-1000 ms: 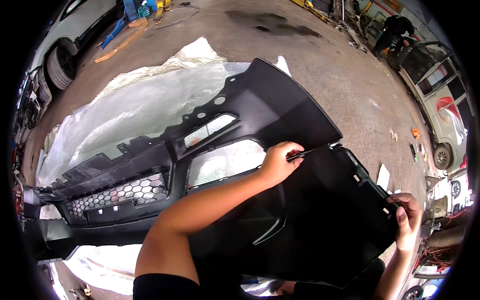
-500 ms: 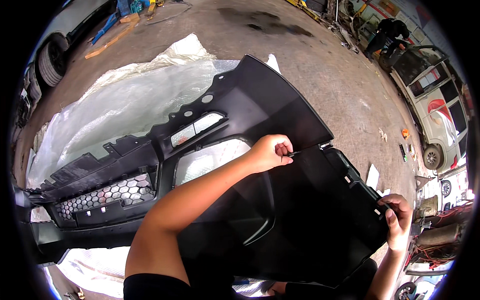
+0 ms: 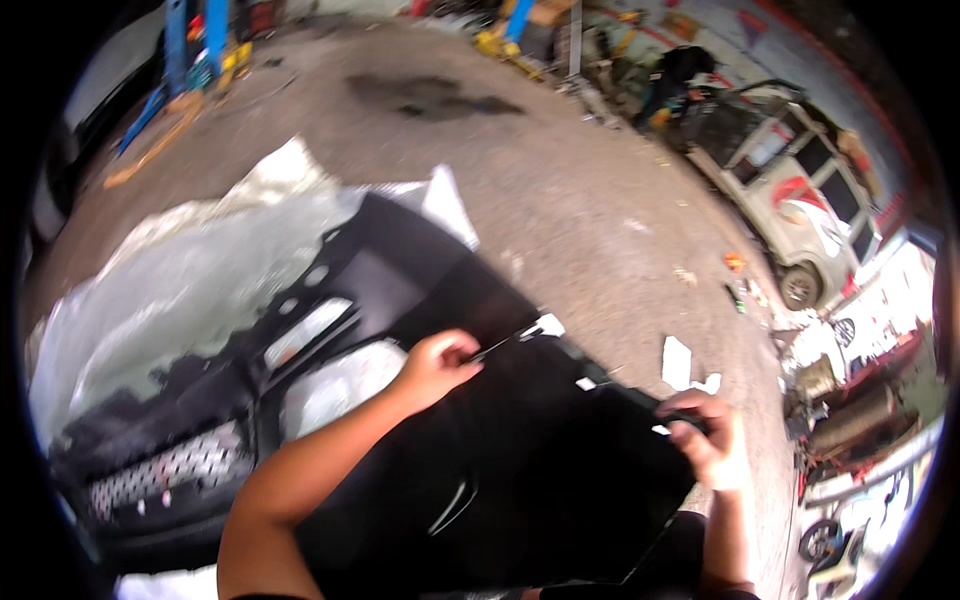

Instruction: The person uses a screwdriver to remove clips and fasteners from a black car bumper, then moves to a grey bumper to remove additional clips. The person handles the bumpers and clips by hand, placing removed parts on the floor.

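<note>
A large black plastic bumper cover [image 3: 413, 255] with round holes, openings and a honeycomb grille [image 3: 170, 466] stretches across the lower left on translucent wrapping. In front, a dark panel section [image 3: 560, 450] meets it along a narrow seam. My left hand [image 3: 440, 365] has its fingers closed on the edge at that seam. My right hand [image 3: 700, 440] grips the panel's right edge, thumb on the near face, beside a small pale tab. Motion blur hides fine detail at both fingertips.
Translucent wrapping [image 3: 160, 290] and whitish sheeting [image 3: 285, 175] lie on the concrete floor [image 3: 560, 180]. Blue lift posts [image 3: 215, 35] and a dark stain are farther back. A person [image 3: 675, 75] in dark clothing bends by a damaged white vehicle [image 3: 820, 220]. Paper scraps [image 3: 676, 360] lie at right.
The view has swung, blurring the picture; bumper and both hands now sit lower and further left in it. Both hands keep their hold on the panel.
</note>
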The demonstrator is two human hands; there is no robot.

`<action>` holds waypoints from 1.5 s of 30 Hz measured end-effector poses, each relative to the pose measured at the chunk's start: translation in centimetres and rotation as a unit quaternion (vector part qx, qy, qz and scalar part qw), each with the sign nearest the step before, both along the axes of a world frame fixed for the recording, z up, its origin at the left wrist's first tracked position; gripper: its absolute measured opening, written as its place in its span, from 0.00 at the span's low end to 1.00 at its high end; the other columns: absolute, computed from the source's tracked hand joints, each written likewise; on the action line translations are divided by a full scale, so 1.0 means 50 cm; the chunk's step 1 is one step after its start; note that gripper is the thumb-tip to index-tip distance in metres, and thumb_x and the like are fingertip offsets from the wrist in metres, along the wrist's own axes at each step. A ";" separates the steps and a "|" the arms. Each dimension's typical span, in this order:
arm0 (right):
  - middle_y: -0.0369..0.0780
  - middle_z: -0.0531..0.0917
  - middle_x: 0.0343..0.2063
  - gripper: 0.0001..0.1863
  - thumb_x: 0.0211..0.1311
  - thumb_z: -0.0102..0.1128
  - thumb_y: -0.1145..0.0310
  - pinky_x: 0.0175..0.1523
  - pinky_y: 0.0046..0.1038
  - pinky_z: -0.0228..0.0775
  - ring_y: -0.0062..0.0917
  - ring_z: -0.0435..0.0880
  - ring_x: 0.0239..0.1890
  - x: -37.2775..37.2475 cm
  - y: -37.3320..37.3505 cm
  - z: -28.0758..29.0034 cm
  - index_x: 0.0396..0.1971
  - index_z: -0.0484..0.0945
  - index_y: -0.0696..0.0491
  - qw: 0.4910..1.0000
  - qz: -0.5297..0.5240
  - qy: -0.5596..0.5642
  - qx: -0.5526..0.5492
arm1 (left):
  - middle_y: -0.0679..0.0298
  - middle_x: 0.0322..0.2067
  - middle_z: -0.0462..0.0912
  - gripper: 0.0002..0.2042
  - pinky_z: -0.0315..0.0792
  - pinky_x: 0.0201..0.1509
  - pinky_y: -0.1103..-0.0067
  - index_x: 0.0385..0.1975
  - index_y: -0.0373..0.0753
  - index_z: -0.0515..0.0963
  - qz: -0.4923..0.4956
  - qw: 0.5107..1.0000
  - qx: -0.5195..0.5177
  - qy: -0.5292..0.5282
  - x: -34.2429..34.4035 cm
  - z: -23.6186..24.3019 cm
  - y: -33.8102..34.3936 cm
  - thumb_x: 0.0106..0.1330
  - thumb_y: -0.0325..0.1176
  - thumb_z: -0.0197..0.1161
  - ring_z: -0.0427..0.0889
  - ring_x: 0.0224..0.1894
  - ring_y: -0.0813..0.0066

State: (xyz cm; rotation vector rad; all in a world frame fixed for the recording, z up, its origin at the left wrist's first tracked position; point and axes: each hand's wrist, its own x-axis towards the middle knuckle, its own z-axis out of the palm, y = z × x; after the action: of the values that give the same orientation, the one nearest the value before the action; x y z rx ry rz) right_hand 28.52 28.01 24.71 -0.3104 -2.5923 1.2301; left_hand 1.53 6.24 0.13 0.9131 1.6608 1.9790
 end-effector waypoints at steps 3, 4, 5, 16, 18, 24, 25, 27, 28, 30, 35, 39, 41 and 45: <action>0.44 0.86 0.36 0.11 0.58 0.67 0.72 0.49 0.30 0.75 0.31 0.85 0.43 -0.020 0.000 0.007 0.38 0.82 0.60 0.998 0.049 0.008 0.037 | 0.70 0.26 0.77 0.10 0.68 0.29 0.83 0.38 0.36 0.81 0.103 0.992 -0.014 0.071 0.014 0.001 -0.030 0.57 0.23 0.73 0.71 0.24 0.86; 0.45 0.86 0.36 0.11 0.57 0.68 0.72 0.49 0.30 0.75 0.33 0.85 0.42 -0.016 0.002 0.004 0.38 0.82 0.60 0.998 0.052 0.009 0.016 | 0.68 0.26 0.78 0.10 0.69 0.28 0.82 0.38 0.36 0.82 0.144 0.979 -0.041 0.135 0.027 0.012 -0.025 0.56 0.23 0.73 0.73 0.24 0.83; 0.45 0.86 0.36 0.10 0.57 0.68 0.73 0.49 0.30 0.75 0.34 0.86 0.42 -0.012 0.010 0.005 0.38 0.82 0.60 0.997 0.062 0.020 0.039 | 0.65 0.25 0.79 0.10 0.70 0.28 0.81 0.37 0.36 0.83 0.187 0.960 -0.066 0.199 0.038 0.029 -0.020 0.55 0.22 0.73 0.75 0.23 0.79; 0.44 0.86 0.37 0.11 0.60 0.67 0.71 0.48 0.30 0.76 0.33 0.86 0.41 -0.003 0.008 0.007 0.39 0.82 0.60 0.995 0.082 0.049 0.041 | 0.63 0.25 0.80 0.09 0.70 0.27 0.81 0.35 0.36 0.86 0.252 0.952 -0.069 0.158 0.074 0.044 -0.010 0.54 0.20 0.73 0.75 0.22 0.78; 0.45 0.86 0.36 0.11 0.59 0.68 0.70 0.47 0.30 0.76 0.34 0.86 0.40 -0.001 0.017 0.002 0.39 0.82 0.60 0.995 0.078 0.052 0.044 | 0.64 0.25 0.80 0.09 0.69 0.27 0.82 0.35 0.36 0.85 0.258 0.947 -0.078 0.175 0.074 0.031 -0.001 0.54 0.20 0.73 0.74 0.22 0.78; 0.44 0.86 0.33 0.12 0.59 0.69 0.68 0.43 0.29 0.76 0.33 0.86 0.37 -0.007 0.026 -0.005 0.38 0.82 0.60 0.994 0.068 0.067 0.060 | 0.60 0.34 0.82 0.08 0.76 0.39 0.80 0.37 0.33 0.82 0.245 0.953 -0.029 0.174 0.066 -0.024 0.029 0.59 0.19 0.68 0.81 0.33 0.75; 0.44 0.86 0.33 0.13 0.59 0.69 0.67 0.40 0.29 0.76 0.33 0.86 0.34 -0.019 0.022 -0.009 0.38 0.82 0.60 0.995 0.051 0.069 0.054 | 0.60 0.36 0.83 0.08 0.78 0.42 0.77 0.39 0.33 0.82 0.251 0.946 -0.087 0.187 0.056 -0.021 0.025 0.60 0.19 0.67 0.82 0.36 0.73; 0.44 0.86 0.32 0.14 0.57 0.70 0.66 0.34 0.30 0.74 0.32 0.84 0.29 -0.036 0.025 -0.027 0.37 0.81 0.60 0.997 0.048 0.031 0.056 | 0.60 0.38 0.83 0.08 0.77 0.45 0.79 0.42 0.32 0.81 0.267 0.945 -0.086 0.169 0.058 -0.040 0.012 0.64 0.21 0.66 0.82 0.39 0.75; 0.43 0.85 0.35 0.14 0.56 0.71 0.69 0.42 0.29 0.74 0.30 0.84 0.36 -0.039 0.018 -0.035 0.39 0.81 0.60 0.998 0.044 0.006 0.041 | 0.62 0.37 0.82 0.08 0.75 0.43 0.82 0.43 0.33 0.81 0.269 0.940 -0.132 0.162 0.059 -0.022 -0.008 0.65 0.22 0.66 0.80 0.36 0.79; 0.43 0.85 0.37 0.15 0.55 0.72 0.72 0.49 0.28 0.75 0.29 0.85 0.42 -0.025 0.000 -0.009 0.40 0.80 0.61 0.998 0.039 -0.005 0.055 | 0.66 0.35 0.81 0.09 0.72 0.39 0.83 0.44 0.34 0.81 0.259 0.952 -0.138 0.090 0.072 -0.008 0.004 0.66 0.24 0.67 0.76 0.34 0.82; 0.47 0.85 0.35 0.13 0.54 0.71 0.72 0.45 0.31 0.76 0.37 0.86 0.39 -0.018 0.041 -0.020 0.38 0.81 0.61 0.996 0.055 0.066 0.021 | 0.61 0.41 0.84 0.11 0.76 0.43 0.82 0.47 0.35 0.82 0.233 0.953 -0.150 0.123 0.075 0.014 0.016 0.65 0.24 0.67 0.82 0.41 0.78; 0.46 0.85 0.35 0.12 0.55 0.70 0.72 0.45 0.31 0.76 0.36 0.85 0.39 -0.021 0.039 -0.006 0.37 0.81 0.61 0.992 0.100 0.067 0.034 | 0.63 0.37 0.80 0.10 0.73 0.34 0.82 0.46 0.35 0.81 0.244 0.955 -0.118 0.120 0.081 0.011 0.018 0.65 0.24 0.66 0.77 0.32 0.78; 0.46 0.85 0.36 0.12 0.55 0.70 0.72 0.45 0.31 0.76 0.36 0.85 0.40 -0.025 0.034 0.001 0.38 0.82 0.61 0.988 0.117 0.086 0.051 | 0.61 0.35 0.77 0.13 0.72 0.33 0.79 0.49 0.36 0.78 0.251 0.941 -0.135 0.184 0.086 0.036 0.012 0.65 0.24 0.65 0.75 0.30 0.74; 0.47 0.85 0.37 0.12 0.55 0.69 0.72 0.48 0.32 0.76 0.37 0.86 0.41 -0.015 0.024 0.003 0.38 0.82 0.61 0.994 0.082 0.062 0.026 | 0.60 0.36 0.78 0.13 0.73 0.35 0.76 0.50 0.36 0.77 0.245 0.945 -0.114 0.184 0.086 0.017 0.010 0.66 0.26 0.65 0.76 0.30 0.72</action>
State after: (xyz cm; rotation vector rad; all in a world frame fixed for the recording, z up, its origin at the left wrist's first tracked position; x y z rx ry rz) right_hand 27.79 29.23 24.86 -0.0095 -2.5793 1.1893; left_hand 5.82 6.74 0.97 0.8820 2.4736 1.9222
